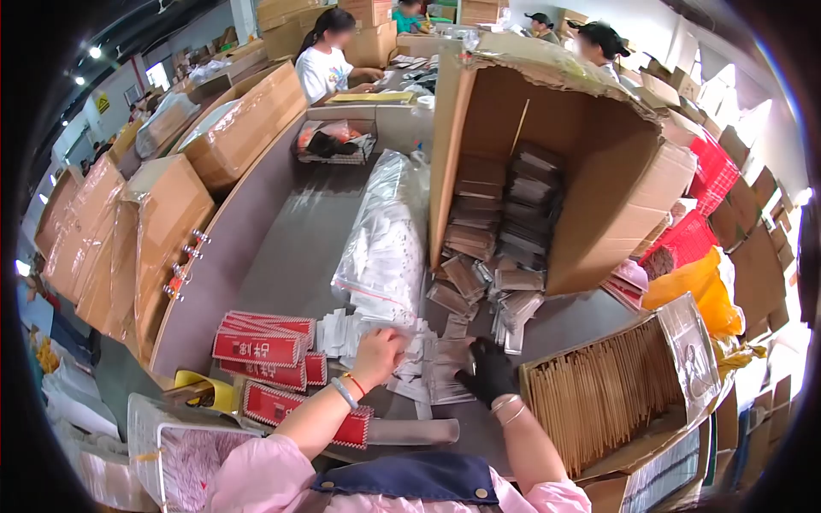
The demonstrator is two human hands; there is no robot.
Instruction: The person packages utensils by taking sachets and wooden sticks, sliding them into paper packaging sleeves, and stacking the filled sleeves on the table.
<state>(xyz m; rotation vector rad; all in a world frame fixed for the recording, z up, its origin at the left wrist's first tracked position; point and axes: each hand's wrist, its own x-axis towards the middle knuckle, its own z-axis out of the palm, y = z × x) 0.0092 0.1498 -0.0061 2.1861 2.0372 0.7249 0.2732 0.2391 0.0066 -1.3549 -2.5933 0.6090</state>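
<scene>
My left hand (pixel 379 357), bare with a bracelet and a grey band at the wrist, has its fingers bent together over a spread of white paper slips (pixel 339 332). Whatever its fingertips pinch is too small to make out. A black glove covers my right hand (pixel 491 371), whose thumb and fingers are apart at the edge of a pile of clear flat packets (pixel 446 368). Left of my left arm are stacked red printed packets (pixel 256 346). Beyond my hands, a big clear plastic bag (pixel 385 231) holds many white slips.
An open carton (pixel 603 214) with stacks of flat packets (pixel 532 192) stands ahead. At right, a box holds many thin wooden sticks (pixel 603 398). A wire basket (pixel 336 141) sits at the far table end. Cartons (pixel 244 128) line the left. Co-workers sit beyond.
</scene>
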